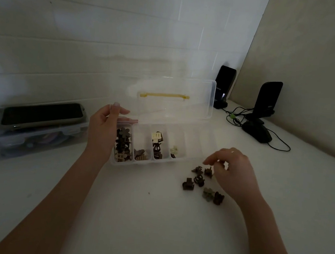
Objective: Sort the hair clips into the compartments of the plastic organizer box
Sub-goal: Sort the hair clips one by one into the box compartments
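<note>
Right hand (233,172), fingers curled loosely and holding nothing certain, hovers beside loose hair clips (203,182) at its 8 o'clock; left hand (105,128) pinches the organizer box (193,150) lid corner.

There is only one view, from a camera worn on the person's head. It looks forward and down across a white table (150,229) toward the wall corner behind it. Both forearms reach in from the bottom edge, so it sits close above the work. The wide lens bends the wall's lines.
</note>
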### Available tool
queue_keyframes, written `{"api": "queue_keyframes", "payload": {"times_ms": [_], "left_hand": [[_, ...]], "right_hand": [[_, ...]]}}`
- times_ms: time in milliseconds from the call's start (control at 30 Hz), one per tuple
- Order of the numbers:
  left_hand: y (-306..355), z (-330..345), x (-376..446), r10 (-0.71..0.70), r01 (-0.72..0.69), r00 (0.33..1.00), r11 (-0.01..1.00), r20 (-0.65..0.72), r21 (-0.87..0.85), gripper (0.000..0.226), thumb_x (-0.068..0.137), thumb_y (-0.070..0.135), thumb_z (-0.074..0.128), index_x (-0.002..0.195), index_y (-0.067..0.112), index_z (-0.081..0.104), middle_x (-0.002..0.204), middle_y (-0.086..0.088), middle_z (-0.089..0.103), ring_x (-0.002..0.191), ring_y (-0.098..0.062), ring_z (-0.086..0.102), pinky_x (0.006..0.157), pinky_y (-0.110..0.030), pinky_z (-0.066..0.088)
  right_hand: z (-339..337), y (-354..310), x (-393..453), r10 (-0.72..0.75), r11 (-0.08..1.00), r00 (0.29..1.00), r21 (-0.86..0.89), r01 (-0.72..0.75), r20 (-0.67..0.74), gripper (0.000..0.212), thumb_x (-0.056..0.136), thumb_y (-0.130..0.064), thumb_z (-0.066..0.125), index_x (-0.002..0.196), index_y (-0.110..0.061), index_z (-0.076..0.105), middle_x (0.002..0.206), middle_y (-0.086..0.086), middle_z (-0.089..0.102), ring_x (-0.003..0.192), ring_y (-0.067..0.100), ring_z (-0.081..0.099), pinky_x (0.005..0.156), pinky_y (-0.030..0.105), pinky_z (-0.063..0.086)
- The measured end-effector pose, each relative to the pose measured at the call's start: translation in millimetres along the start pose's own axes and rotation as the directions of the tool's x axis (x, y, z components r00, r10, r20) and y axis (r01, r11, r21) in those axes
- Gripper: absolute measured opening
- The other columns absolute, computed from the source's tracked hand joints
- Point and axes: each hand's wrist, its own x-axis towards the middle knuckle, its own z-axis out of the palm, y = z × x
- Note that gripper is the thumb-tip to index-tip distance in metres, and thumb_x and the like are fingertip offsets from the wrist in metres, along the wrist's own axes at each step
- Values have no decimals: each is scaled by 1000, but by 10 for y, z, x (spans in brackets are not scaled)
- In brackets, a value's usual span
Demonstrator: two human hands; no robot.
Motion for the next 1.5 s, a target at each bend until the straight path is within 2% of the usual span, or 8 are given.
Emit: {"api": "queue_keyframes", "payload": {"times_ms": [200, 467, 667, 900, 1067, 1200, 1333, 1500], "left_hand": [[-106, -72, 88, -37, 38, 999, 999, -36, 23, 34, 100, 30, 43, 73, 25, 63, 85, 7, 66, 85, -20, 64, 90, -46, 51], [-93, -56, 72, -50, 51, 998, 999, -48, 12, 32, 99, 28, 44, 73, 24, 63, 83, 7, 65, 77, -5, 62, 81, -34, 49], [-107, -79, 80, -51, 52, 998, 998, -45, 29, 32, 99, 32, 46, 73, 26, 65, 83, 8, 67, 86, -21, 64, 92, -54, 49], [-50, -58, 55, -18, 19, 999, 999, -28, 39, 33, 100, 29, 42, 74, 23, 61, 83, 10, 65, 65, 9, 61, 76, -26, 48], [1, -49, 24, 8, -8, 1000, 999, 5, 36, 32, 101, 26, 41, 75, 21, 59, 75, 17, 67, 63, 9, 64, 68, -16, 49], [3, -52, 24, 20, -20, 1000, 999, -1, 33, 32, 101, 26, 40, 75, 21, 59, 81, 14, 65, 64, 9, 64, 69, -15, 48], [-19, -44, 33, 1, 0, 1000, 1000, -9, 28, 33, 101, 27, 41, 75, 22, 60, 72, 19, 67, 63, 7, 64, 72, -21, 50], [-68, -83, 69, 4, -4, 1000, 999, -13, 48, 34, 100, 31, 42, 74, 27, 63, 80, 12, 67, 70, -3, 65, 79, -35, 50]], "right_hand": [[34, 55, 23, -59, 978, 991, -193, 82, 118, 41, 83, -7, 55, 112, -33, 66, 112, -12, 60, 105, 11, 46, 87, 26, 26], [144, 89, 36, 2, 982, 948, -179, 58, 317, 24, 93, -28, 52, 112, -40, 61, 108, -20, 62, 115, 9, 45, 94, 29, 27], [79, -31, 33, -94, 996, 984, 10, 93, 149, 8, 85, -29, 65, 92, -30, 69, 76, -31, 55, 86, 1, 52, 79, 20, 40], [92, -130, 10, -84, 983, 971, 139, 117, -223, 12, 81, -30, 69, 88, -27, 61, 83, -23, 61, 80, 2, 54, 68, 16, 42], [218, -116, 101, -213, 976, 961, 11, 218, -175, 10, 83, -21, 69, 91, -23, 63, 116, -17, 60, 110, 2, 49, 95, 25, 38], [53, -78, 31, -96, 987, 964, 103, 125, -249, 3, 84, -28, 64, 82, -26, 63, 86, -21, 62, 81, -1, 50, 70, 6, 33], [-30, -9, 0, -152, 987, 988, 45, 153, -13, 13, 83, -22, 65, 73, -29, 71, 69, -15, 63, 75, 4, 49, 63, 17, 34], [37, -7, 8, -154, 981, 958, -75, 177, 240, 31, 79, -24, 55, 102, -38, 70, 79, -14, 59, 80, 3, 44, 75, 23, 27]]}}
